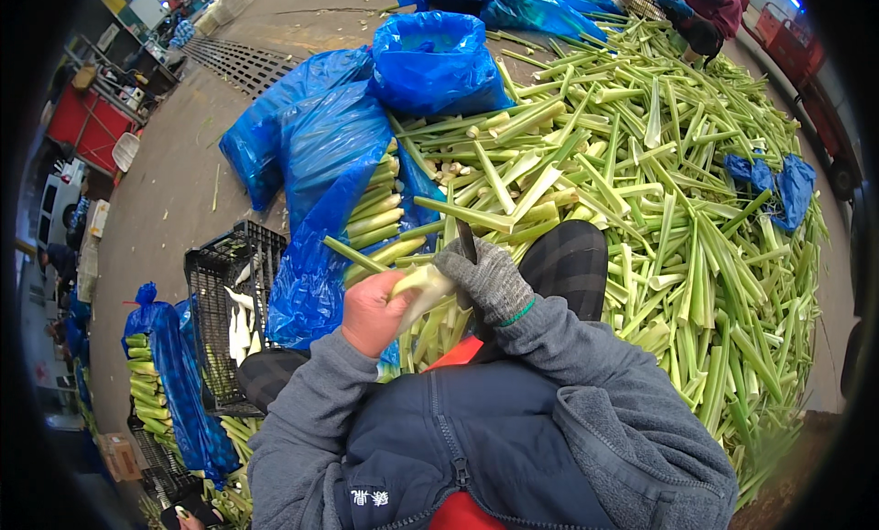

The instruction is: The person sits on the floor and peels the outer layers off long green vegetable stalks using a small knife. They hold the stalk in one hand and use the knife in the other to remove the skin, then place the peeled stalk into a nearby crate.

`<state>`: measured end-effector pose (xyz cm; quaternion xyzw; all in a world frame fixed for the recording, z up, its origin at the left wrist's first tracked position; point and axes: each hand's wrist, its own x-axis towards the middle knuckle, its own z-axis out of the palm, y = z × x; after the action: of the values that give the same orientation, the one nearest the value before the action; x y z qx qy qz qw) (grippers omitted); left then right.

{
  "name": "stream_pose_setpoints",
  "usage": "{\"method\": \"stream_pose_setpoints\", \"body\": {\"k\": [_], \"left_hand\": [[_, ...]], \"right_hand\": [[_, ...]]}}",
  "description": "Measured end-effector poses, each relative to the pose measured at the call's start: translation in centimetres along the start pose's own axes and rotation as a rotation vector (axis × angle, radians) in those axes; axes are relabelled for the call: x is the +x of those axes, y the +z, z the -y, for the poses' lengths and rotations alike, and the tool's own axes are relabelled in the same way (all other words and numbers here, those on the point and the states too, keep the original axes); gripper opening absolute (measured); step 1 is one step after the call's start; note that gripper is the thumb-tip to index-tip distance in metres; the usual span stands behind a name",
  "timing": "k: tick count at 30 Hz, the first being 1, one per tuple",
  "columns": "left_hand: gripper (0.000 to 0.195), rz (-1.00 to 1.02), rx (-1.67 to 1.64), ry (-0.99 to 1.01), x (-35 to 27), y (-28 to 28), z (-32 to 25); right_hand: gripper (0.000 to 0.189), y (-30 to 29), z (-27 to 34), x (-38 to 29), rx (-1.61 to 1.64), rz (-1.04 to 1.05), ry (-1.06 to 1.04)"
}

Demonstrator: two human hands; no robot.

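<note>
My bare left hand (pixel 373 312) is closed around a pale green leafy stalk (pixel 427 288), with its sheath partly opened. My right hand (pixel 486 277), in a grey knitted glove, holds a dark-bladed knife (pixel 467 243) and touches the stalk's other end. Just beyond my hands, unpeeled stalks (pixel 374 221) lie stacked in an open blue plastic bag (pixel 309 255). Left of me a black plastic crate (pixel 264 238) holds several peeled white stems (pixel 238 327). Cut pieces (pixel 450 169) show between the bag and the leaves.
A large heap of stripped green leaf sheaths (pixel 659 214) spreads ahead and to the right, with a crumpled blue bag (pixel 795 190) on it. Filled blue bags (pixel 439 70) stand ahead. Wrapped stalks (pixel 145 386) lie at the left. A person (pixel 707 12) sits at the far right.
</note>
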<state>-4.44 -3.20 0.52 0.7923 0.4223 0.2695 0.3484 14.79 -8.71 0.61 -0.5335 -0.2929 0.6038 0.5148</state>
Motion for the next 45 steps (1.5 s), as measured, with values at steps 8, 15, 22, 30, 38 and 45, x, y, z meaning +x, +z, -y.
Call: {"method": "stream_pose_setpoints", "body": {"k": [8, 15, 22, 30, 38, 45], "left_hand": [[0.037, 0.072, 0.399, -0.200, 5.7, -1.7, 6.7], [0.073, 0.836, -0.755, -0.399, 1.5, -4.4, 3.2], [0.058, 0.622, -1.039, -0.567, -0.2, -3.6, -0.3], [0.056, 0.586, -1.150, -0.520, -0.6, -3.0, -1.4], [0.058, 0.541, -1.108, -0.503, -0.9, -2.5, -3.0], [0.060, 0.228, -0.554, -0.222, -1.4, 0.2, -2.9]], "right_hand": [[0.038, -0.5, 1.6, -1.2, -0.004, 0.164, -0.126], [0.037, -7.0, 1.3, 2.3, 0.241, -0.009, -0.263], [0.045, -4.6, 1.3, 2.3, 0.146, -0.144, -0.217], [0.031, 0.7, 0.2, -1.5, -0.227, 0.122, -0.151], [0.034, 1.4, -0.4, -1.4, -0.109, 0.054, -0.216], [0.038, 1.9, -0.1, -0.2, 0.100, 0.046, -0.113]]}}
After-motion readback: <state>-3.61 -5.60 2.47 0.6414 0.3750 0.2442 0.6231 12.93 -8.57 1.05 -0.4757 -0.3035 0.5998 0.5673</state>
